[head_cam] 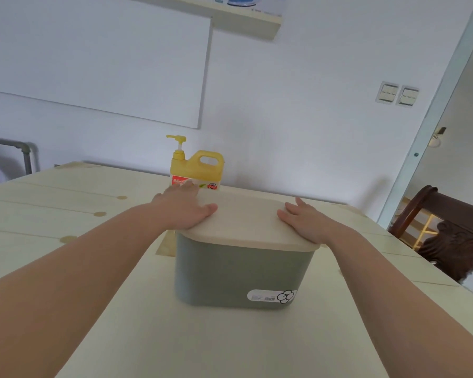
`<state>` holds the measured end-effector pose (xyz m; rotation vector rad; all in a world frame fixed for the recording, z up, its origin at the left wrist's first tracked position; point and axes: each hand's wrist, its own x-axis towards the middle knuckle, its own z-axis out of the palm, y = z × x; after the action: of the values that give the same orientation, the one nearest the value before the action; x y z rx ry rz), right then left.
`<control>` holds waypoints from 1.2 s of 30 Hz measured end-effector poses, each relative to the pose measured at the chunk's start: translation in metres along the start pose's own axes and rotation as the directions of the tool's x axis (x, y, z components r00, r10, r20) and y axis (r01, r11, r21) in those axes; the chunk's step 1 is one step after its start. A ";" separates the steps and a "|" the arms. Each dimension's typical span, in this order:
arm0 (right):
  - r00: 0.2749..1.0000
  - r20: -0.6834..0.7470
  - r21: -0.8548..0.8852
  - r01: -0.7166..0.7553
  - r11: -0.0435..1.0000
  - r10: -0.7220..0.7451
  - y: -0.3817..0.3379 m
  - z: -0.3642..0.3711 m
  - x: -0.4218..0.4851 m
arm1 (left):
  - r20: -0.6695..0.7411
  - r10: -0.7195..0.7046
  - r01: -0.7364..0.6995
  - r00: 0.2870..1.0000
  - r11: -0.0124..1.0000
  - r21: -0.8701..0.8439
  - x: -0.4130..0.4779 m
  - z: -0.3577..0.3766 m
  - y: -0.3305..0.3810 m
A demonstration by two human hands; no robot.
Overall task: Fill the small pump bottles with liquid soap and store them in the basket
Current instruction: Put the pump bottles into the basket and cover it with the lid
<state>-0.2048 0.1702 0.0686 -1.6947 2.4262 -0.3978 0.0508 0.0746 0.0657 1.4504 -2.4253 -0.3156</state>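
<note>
Grey-green basket (241, 271) mid-table, beige lid (246, 222) on; left hand (186, 208) and right hand (309, 222) lie flat, fingers spread, on lid's opposite ends; yellow soap jug (200, 170) with pump stands just behind, on pale wooden table (66, 214).

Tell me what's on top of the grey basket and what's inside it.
A beige lid covers the basket; the left hand and right hand rest on the lid's ends. The inside is hidden by the lid.
</note>
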 end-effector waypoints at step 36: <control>0.991 0.051 0.921 0.001 0.390 -0.122 0.054 0.050 -0.061 | 0.286 0.023 0.198 0.958 0.669 -0.716 -0.065 0.018 -0.018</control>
<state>-0.2181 0.2385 0.0028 -1.1682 1.4456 -1.3273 0.0876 0.1242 0.0337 1.1678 -1.9766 -1.4290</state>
